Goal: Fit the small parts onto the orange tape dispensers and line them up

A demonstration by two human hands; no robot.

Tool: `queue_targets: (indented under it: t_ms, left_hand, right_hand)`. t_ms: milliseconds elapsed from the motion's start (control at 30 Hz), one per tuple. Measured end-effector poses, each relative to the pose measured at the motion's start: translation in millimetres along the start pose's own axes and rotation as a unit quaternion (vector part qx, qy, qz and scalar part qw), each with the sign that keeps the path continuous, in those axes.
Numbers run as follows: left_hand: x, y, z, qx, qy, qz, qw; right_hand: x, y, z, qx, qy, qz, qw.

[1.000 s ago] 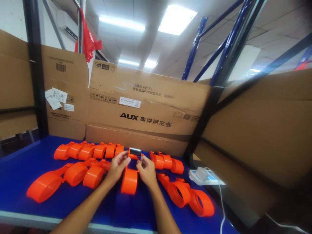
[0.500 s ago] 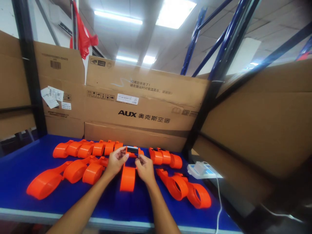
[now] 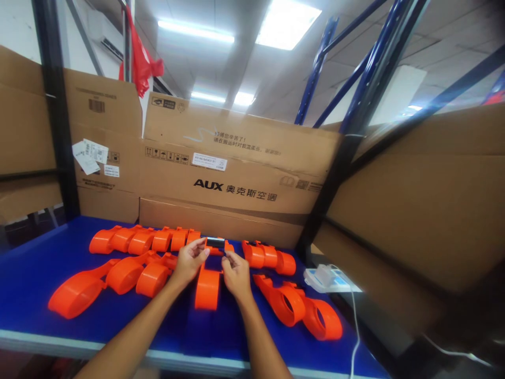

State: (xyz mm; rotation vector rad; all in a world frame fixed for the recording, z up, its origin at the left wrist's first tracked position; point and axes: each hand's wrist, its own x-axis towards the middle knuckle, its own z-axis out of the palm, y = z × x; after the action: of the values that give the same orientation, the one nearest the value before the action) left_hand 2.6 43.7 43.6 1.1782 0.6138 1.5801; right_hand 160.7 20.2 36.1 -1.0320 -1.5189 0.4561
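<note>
My left hand (image 3: 190,260) and my right hand (image 3: 235,269) are close together over the middle of the table. Between them is an orange tape dispenser (image 3: 207,289), its ring hanging toward me and its black head (image 3: 215,242) with a pale toothed edge turned up. Thumb and fingers of my left hand pinch the left side of the head. My right hand is closed at the head's right side; its fingertips are partly hidden. More orange dispensers lie to the left (image 3: 77,292) and right (image 3: 320,318). Another orange piece shows just behind the head.
A blue table top (image 3: 165,331) carries rows of orange dispensers. Cardboard panels (image 3: 177,184) wall the back, and a black post (image 3: 325,197) rises at the back right. A white power strip (image 3: 331,279) with a cable lies near the right edge.
The whole view has shifted slightly. Both hands keep their grip at the head of the dispenser, with hardly any visible movement.
</note>
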Motion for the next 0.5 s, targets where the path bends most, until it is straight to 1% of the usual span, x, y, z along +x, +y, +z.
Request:
queue_targets:
  t_ms: [200,333,500]
  left_hand:
    - [-1.5,1.9,1.0,-0.022,-0.005,0.001,1.000]
    - [-4.9,5.9,2.0,-0.059,-0.013,-0.053,0.997]
    - [-7.9,6.9,-1.5,-0.104,0.022,-0.097,0.990]
  right_hand:
    - [-0.2,3.3,-0.8,0.007,0.019,0.004,1.000]
    - [0.1,6.2,-0.2,0.016,0.030,0.012,0.999]
    - [1.3,6.2,0.7,0.027,0.030,0.028,0.999]
